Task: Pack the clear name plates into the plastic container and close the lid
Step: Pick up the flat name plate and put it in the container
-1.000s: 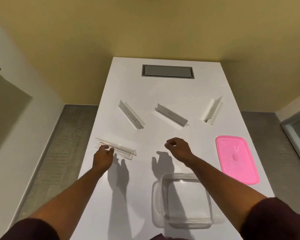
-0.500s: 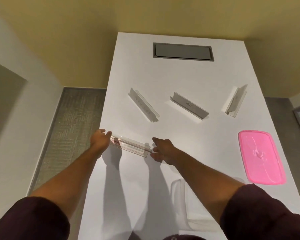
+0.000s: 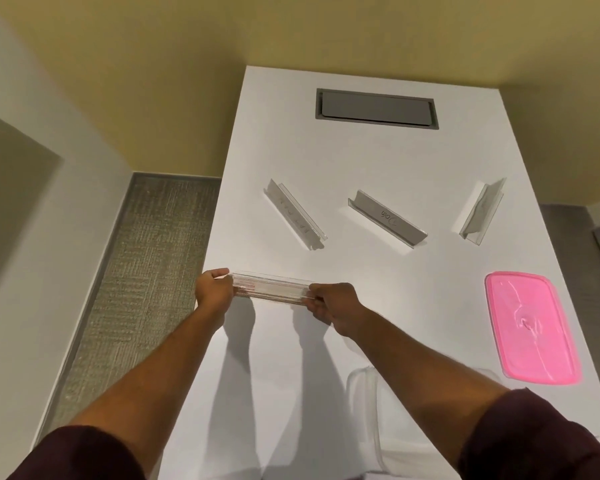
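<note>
One clear name plate (image 3: 272, 289) is hanging level; three others (image 3: 387, 218) are lying beyond; the container (image 3: 364, 393) is sitting open, pink lid (image 3: 530, 327) beside it.

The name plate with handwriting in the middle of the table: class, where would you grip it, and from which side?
Probably pinch the upright panel of the middle name plate near its centre, coming from above. It stands on a narrow foot, its thin top edge is free, and both neighbouring plates lie well apart from it.
</note>
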`<control>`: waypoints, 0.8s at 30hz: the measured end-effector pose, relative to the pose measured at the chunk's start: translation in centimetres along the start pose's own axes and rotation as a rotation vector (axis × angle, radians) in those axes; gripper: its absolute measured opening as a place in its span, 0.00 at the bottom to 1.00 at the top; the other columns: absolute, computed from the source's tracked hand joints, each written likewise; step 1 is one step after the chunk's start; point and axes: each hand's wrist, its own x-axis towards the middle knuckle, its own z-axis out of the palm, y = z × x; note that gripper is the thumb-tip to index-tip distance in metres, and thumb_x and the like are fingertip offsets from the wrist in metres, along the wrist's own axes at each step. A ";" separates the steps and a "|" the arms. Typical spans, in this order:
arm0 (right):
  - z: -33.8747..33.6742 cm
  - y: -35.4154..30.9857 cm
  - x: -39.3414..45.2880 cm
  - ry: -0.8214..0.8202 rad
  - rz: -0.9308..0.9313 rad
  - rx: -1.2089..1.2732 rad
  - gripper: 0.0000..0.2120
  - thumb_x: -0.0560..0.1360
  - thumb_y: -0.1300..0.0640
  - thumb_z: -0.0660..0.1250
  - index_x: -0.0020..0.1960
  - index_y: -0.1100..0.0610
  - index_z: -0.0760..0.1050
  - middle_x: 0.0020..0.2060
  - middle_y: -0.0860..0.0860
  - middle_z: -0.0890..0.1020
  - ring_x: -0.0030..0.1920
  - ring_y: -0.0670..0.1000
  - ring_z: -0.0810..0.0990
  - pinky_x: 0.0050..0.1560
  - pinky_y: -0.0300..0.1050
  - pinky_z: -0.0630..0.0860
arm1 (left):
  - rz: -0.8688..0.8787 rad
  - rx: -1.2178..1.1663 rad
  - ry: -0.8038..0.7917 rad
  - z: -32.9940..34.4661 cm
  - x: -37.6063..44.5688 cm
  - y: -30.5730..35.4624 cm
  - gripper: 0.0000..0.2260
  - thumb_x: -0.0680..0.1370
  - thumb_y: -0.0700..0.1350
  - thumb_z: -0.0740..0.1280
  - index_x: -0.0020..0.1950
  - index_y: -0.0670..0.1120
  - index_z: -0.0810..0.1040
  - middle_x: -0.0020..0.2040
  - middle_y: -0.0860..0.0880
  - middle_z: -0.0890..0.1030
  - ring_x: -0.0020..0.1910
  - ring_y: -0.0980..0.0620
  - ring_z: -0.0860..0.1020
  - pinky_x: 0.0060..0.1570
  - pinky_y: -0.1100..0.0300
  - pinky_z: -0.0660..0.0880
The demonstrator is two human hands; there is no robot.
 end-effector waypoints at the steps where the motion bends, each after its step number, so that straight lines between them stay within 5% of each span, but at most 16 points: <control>1: -0.5 -0.2 -0.4 -0.004 -0.024 -0.017 0.04 0.74 0.67 0.70 0.41 0.61 0.81 0.37 0.59 0.83 0.28 0.51 0.79 0.34 0.42 0.69 | 0.000 -0.016 -0.020 0.0 -0.4 0.1 0.11 0.78 0.34 0.63 0.59 0.42 0.76 0.45 0.41 0.80 0.31 0.51 0.76 0.33 0.59 0.72; 5: -3.2 -0.7 -2.1 -0.023 -0.135 -0.027 0.07 0.73 0.68 0.72 0.47 0.58 0.79 0.35 0.60 0.81 0.32 0.55 0.74 0.32 0.43 0.64 | 0.041 -0.041 -0.105 0.2 -2.6 0.0 0.16 0.77 0.33 0.65 0.61 0.47 0.71 0.43 0.45 0.81 0.33 0.50 0.78 0.36 0.59 0.74; 12: -8.5 -0.1 -5.1 -0.038 -0.289 0.098 0.25 0.71 0.70 0.75 0.62 0.53 0.73 0.45 0.64 0.87 0.43 0.60 0.84 0.55 0.52 0.81 | 0.182 -0.010 -0.269 1.2 -6.5 0.2 0.20 0.77 0.28 0.65 0.66 0.43 0.74 0.40 0.46 0.78 0.37 0.47 0.80 0.53 0.50 0.81; 19: -13.0 2.5 -9.5 -0.054 -0.358 0.127 0.17 0.75 0.69 0.72 0.63 0.61 0.77 0.49 0.65 0.86 0.45 0.57 0.86 0.58 0.52 0.83 | 0.325 0.058 -0.343 2.4 -12.1 1.0 0.19 0.78 0.32 0.67 0.67 0.46 0.76 0.48 0.41 0.79 0.44 0.42 0.83 0.59 0.46 0.80; 24: -16.0 3.7 -12.0 -0.015 -0.422 0.143 0.15 0.74 0.70 0.72 0.60 0.63 0.77 0.45 0.63 0.87 0.42 0.58 0.87 0.49 0.47 0.86 | 0.376 0.094 -0.355 5.0 -17.2 1.3 0.21 0.77 0.34 0.67 0.68 0.49 0.76 0.55 0.41 0.81 0.48 0.45 0.80 0.62 0.48 0.76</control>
